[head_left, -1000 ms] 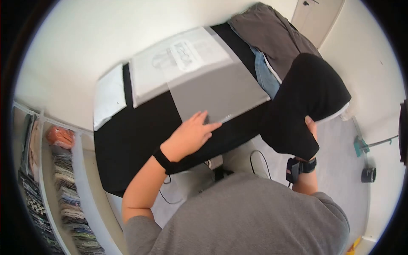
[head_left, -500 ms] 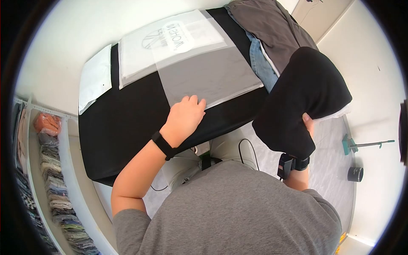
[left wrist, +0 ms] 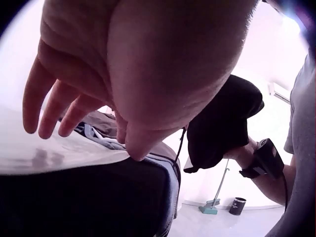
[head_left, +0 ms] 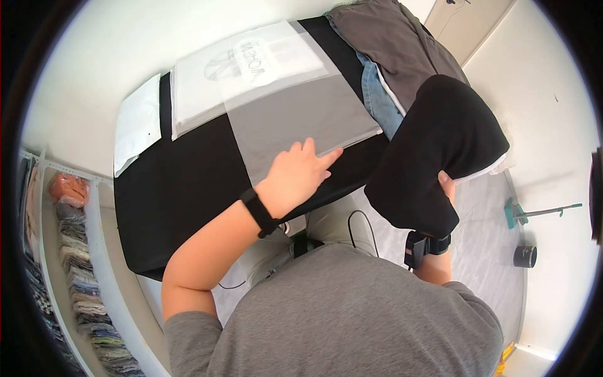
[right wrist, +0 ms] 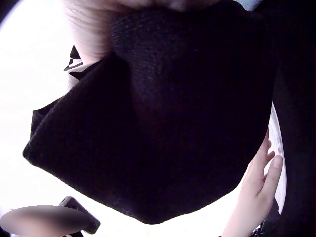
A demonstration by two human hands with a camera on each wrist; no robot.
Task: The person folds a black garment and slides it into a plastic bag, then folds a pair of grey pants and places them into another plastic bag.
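Observation:
Black folded cloth (head_left: 433, 151) with a white edge hangs from my right hand (head_left: 446, 186), whose thumb lies on top while the other fingers are hidden beneath it. In the right wrist view the black cloth (right wrist: 163, 128) fills most of the picture. My left hand (head_left: 296, 174) is over the near edge of a translucent grey plastic bag (head_left: 295, 113), fingers spread. The left wrist view shows the left hand (left wrist: 128, 64) with fingers extended above the pale plastic (left wrist: 59, 153); contact is unclear. Printed frosted bags (head_left: 201, 81) overlap the grey one.
The table has a black cover (head_left: 182, 182). A white packet (head_left: 138, 122) lies at its left, with grey-brown clothing (head_left: 402, 44) and blue denim (head_left: 379, 100) at the far right. Shelves of folded, bagged garments (head_left: 81, 264) stand left. A bin (head_left: 525, 256) stands on the floor at right.
The left hand's fingers, bent at the bag's edge half a second ago, are now spread. The black cloth remains in the right hand, and the head view has shifted slightly.

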